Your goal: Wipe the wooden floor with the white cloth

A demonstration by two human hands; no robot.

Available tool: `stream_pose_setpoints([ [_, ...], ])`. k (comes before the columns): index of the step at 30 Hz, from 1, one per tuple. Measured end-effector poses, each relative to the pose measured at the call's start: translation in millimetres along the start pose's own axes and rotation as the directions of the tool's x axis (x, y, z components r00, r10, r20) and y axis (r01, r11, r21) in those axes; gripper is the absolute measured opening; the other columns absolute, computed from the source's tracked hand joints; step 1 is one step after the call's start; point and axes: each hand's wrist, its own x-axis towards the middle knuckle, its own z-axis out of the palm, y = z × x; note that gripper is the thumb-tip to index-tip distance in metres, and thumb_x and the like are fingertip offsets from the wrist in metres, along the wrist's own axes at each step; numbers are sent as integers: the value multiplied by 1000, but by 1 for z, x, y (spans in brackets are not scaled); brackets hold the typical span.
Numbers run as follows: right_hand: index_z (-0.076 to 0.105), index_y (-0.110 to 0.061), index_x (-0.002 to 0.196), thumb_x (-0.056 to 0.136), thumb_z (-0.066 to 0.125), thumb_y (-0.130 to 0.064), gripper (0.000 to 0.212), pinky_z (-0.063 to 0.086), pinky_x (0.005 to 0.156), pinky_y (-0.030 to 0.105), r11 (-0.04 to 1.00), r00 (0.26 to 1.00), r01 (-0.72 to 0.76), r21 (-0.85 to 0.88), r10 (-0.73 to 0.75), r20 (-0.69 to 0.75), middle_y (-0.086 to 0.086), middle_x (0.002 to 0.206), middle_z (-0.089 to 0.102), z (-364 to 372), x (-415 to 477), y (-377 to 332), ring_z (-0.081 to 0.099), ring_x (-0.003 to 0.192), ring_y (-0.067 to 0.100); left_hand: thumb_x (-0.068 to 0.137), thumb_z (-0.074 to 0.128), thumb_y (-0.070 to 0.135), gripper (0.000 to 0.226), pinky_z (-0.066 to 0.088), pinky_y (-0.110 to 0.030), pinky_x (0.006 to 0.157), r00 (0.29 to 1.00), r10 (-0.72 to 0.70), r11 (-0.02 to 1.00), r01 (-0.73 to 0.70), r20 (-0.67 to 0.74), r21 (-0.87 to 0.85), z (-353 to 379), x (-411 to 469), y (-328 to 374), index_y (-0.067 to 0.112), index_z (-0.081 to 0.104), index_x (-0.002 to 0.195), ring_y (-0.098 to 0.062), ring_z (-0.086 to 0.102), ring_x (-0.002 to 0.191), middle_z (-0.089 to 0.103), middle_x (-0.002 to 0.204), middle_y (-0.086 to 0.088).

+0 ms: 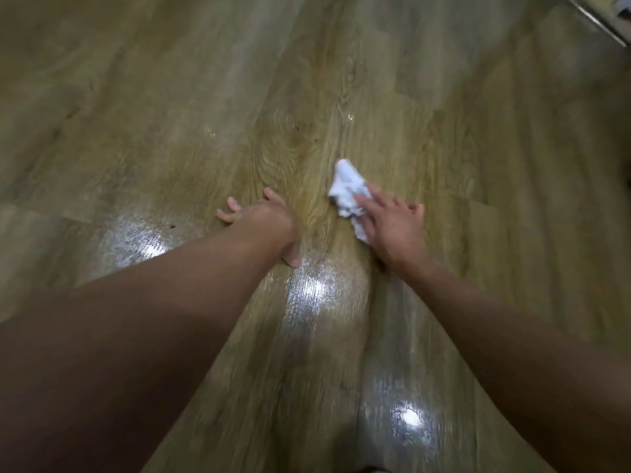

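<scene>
The wooden floor (191,97) fills the view, glossy with bright light reflections. A crumpled white cloth (346,189) lies on it right of centre. My right hand (392,227) presses down on the cloth's near part with straight, spread fingers; part of the cloth is hidden under the palm. My left hand (263,220) is planted flat on the floor to the left of the cloth, fingers spread, a plank's width away from it. Both bare forearms reach in from the bottom of the view.
A metal strip or threshold edge (597,20) crosses the far right corner. Wet-looking shiny patches (307,288) lie near my arms. The floor stretches on to the left and far side.
</scene>
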Motion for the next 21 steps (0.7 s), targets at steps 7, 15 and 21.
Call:
stream_pose_setpoints([
  [7,38,-23,141,96,46,-27,45,31,100,49,982,980,-186,34,183,81,3,152,31,-4,-11,-10,40,126,36,51,79,66,154,13,-68,109,1000,-14,999,14,4,45,4,20,-6,6,-32,140,-56,11,137,5,152,-34],
  [15,44,-34,141,98,50,-34,43,32,101,44,979,979,180,90,-188,83,-5,154,34,-6,-48,30,42,131,29,20,83,68,178,26,-67,105,991,-129,988,124,45,92,2,39,4,1,-34,137,-53,30,133,21,151,-32],
  [21,46,-26,140,101,41,-32,40,20,109,53,816,863,-496,296,501,65,-4,155,29,-3,-3,65,32,136,32,88,65,29,93,36,-54,106,926,346,860,-247,-154,445,5,-24,27,20,-1,152,-44,22,140,12,156,-24],
])
